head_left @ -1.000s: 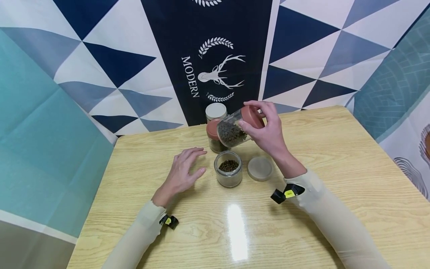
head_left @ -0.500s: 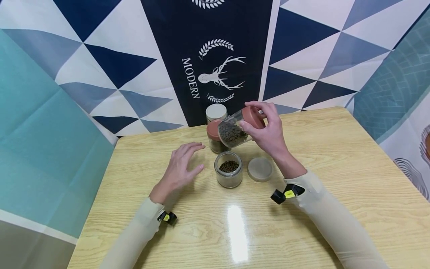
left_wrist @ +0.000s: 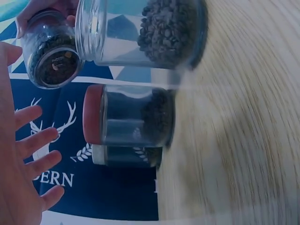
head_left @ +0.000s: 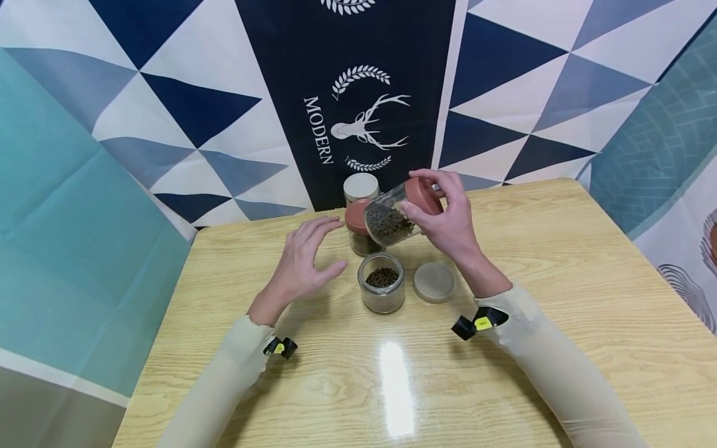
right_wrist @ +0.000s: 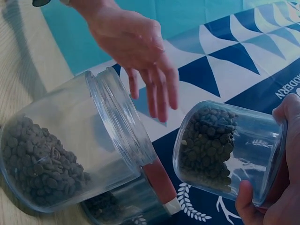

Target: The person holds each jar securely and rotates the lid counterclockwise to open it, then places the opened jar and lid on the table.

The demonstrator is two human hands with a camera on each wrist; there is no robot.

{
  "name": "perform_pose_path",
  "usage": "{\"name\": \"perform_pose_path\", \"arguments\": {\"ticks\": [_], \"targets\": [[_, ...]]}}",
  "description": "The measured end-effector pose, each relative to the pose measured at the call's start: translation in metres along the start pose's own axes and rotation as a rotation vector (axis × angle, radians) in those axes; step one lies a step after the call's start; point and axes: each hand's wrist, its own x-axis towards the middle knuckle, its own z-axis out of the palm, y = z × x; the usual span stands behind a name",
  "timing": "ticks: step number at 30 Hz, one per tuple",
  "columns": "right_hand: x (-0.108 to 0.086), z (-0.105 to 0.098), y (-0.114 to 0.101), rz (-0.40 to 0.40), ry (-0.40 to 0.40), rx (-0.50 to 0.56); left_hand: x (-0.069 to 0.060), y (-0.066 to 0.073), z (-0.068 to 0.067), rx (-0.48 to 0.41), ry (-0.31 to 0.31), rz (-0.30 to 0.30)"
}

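Observation:
My right hand (head_left: pixel 448 214) grips a glass jar (head_left: pixel 386 218) by its reddish lid (head_left: pixel 422 195). That jar is tilted in the air, its base toward the lower left, with dark pellets inside. Below it an open glass jar (head_left: pixel 382 295) stands upright on the table, partly filled with brown pellets (head_left: pixel 383 277). A greyish lid (head_left: pixel 434 282) lies flat to its right. Left of the open jar my left hand (head_left: pixel 302 261) hovers with fingers spread, holding nothing; in the left wrist view its fingers (left_wrist: pixel 40 140) are apart from the jars.
Behind the open jar stands a second red-lidded jar (head_left: pixel 358 227), with a white-lidded jar (head_left: pixel 361 185) farther back by the patterned wall cloth (head_left: pixel 358 81). The wooden table (head_left: pixel 313 398) extends to both sides and toward me.
My left hand has shifted slightly, ending a little farther forward with thumb and fingers wider apart. The right hand and the tilted jar have stayed almost still.

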Motion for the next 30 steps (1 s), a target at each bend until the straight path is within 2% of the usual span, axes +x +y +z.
{"name": "perform_pose_path", "arguments": {"ticks": [4,8,11,20,30], "targets": [[0.0,0.0,0.0,-0.002,-0.004,0.002,0.006,0.003,0.002,-0.098,0.045,0.005],[0.0,0.0,0.0,0.0,-0.007,0.001,0.014,0.006,0.004,-0.181,0.111,0.046],[0.0,0.0,0.0,-0.001,-0.009,-0.003,0.02,0.009,0.005,-0.219,0.127,0.07],[-0.002,0.003,-0.001,-0.001,-0.022,-0.011,0.029,0.02,0.009,-0.267,0.119,0.076],[-0.003,0.007,0.001,-0.008,-0.038,0.001,0.048,0.029,0.019,-0.263,0.039,0.098]]}}
